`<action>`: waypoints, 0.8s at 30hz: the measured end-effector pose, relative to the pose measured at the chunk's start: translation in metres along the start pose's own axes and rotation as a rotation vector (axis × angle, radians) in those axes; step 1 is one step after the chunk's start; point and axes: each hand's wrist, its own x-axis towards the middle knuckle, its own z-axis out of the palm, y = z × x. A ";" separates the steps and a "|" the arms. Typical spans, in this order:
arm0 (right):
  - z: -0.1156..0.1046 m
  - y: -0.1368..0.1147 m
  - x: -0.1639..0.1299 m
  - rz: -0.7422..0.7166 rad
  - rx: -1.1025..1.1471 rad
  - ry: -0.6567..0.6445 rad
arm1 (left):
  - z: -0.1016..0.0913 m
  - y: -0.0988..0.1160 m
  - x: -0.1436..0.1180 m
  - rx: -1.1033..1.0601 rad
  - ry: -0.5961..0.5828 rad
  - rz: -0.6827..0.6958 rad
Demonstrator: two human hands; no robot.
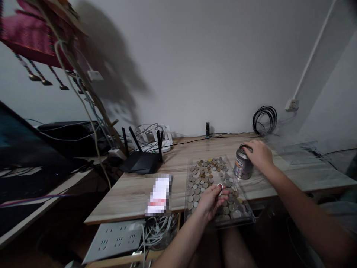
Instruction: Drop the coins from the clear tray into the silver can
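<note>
Over a clear tray (187, 193) of loose coins (205, 178), my left hand (210, 201) pinches a single coin (220, 188) between thumb and fingers, its palm partly turned up. A dark metal tin can (243, 163) with a printed cartoon label stands upright on the desk just right of the tray. My right hand (259, 152) reaches to its top, with fingers curled over the rim and thumb on the lid area. Whether those fingers also hold a coin is hidden from view.
A blurred-out phone (158, 195) lies left of the tray. Behind it stand a black router (142, 162) and white wired devices. Coiled black cable (264, 120) and clear plastic boxes (298, 147) sit at the back right. A power strip (114, 240) lies below the desk's front edge.
</note>
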 end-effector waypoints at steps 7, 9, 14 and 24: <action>0.036 -0.058 -0.075 -0.353 0.615 -0.560 | 0.000 -0.005 -0.001 0.019 -0.044 -0.036; 0.043 -0.059 -0.081 -0.275 0.651 -0.576 | 0.001 -0.006 -0.001 0.040 -0.066 -0.072; 0.022 -0.031 -0.047 -0.084 0.635 -0.302 | -0.002 -0.003 0.000 -0.077 -0.139 -0.148; 0.022 0.058 0.038 0.109 0.152 -0.059 | -0.015 -0.002 0.005 -0.306 -0.111 -0.089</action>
